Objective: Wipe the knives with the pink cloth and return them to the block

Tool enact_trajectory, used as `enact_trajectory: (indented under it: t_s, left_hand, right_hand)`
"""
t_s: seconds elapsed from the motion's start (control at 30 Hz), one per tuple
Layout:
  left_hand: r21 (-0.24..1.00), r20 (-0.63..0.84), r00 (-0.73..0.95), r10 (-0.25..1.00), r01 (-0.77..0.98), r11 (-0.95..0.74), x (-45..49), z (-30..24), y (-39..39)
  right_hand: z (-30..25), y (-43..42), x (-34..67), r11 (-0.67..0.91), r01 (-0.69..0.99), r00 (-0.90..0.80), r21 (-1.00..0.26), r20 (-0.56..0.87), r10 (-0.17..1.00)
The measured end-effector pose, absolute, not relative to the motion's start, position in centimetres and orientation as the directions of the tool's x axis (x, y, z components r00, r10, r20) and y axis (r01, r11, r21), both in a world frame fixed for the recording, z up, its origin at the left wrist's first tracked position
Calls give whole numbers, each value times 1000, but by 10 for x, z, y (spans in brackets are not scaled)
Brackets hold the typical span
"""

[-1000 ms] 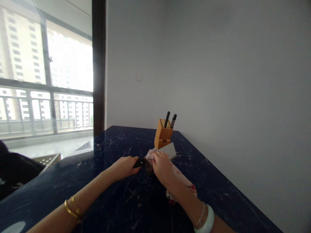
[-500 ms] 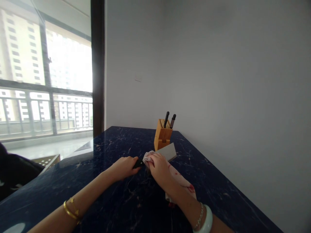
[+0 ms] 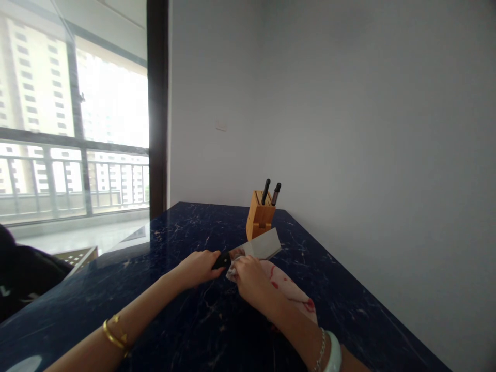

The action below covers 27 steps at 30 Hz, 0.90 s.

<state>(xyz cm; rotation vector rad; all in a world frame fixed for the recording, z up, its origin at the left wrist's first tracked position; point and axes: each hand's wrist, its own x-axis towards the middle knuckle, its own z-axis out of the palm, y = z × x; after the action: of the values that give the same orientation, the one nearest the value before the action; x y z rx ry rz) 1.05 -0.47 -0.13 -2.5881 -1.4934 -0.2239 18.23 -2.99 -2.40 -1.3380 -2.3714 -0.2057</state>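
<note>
My left hand (image 3: pixel 201 266) is closed around the black handle of a cleaver (image 3: pixel 265 245). The broad, shiny blade points to the right and slightly away from me, above the dark tabletop. My right hand (image 3: pixel 250 278) grips a bunched white cloth with red marks (image 3: pixel 289 288). Its gathered part lies against the lower edge of the blade near the handle, and the rest hangs to the right beneath my forearm. Just beyond the blade stands a wooden knife block (image 3: pixel 259 214) with two dark-handled tools in its slots.
The dark blue marbled table (image 3: pixel 186 320) reaches back to the grey wall (image 3: pixel 349 129). A window with a railing (image 3: pixel 116 175) is on the left. Something black (image 3: pixel 23 274) and a perforated light-coloured item (image 3: pixel 79 257) are beside the table's left edge.
My right hand and the cloth have slid a little down towards me, so more of the blade near the handle shows. The left hand's hold is unchanged.
</note>
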Motion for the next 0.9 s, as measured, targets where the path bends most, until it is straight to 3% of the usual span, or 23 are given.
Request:
enact_trajectory:
  t_s: [0.33, 0.47, 0.7, 0.9]
  left_hand:
    - [-107, 233, 503, 832, 864, -492, 12, -9, -1]
    - [-96, 226, 505, 833, 863, -496, 13, -10, 0]
    - [12, 156, 471, 868, 878, -479, 10, -1, -6]
    - [-43, 178, 481, 858, 875, -482, 12, 1, -8]
  right_hand:
    - [-16, -34, 193, 501, 861, -503, 83, 270, 821]
    - [-18, -26, 202, 459, 884, -464, 87, 280, 840]
    - [-20, -10, 207, 400, 914, -323, -64, 482, 815]
    - [-12, -14, 197, 483, 842, -261, -239, 602, 754]
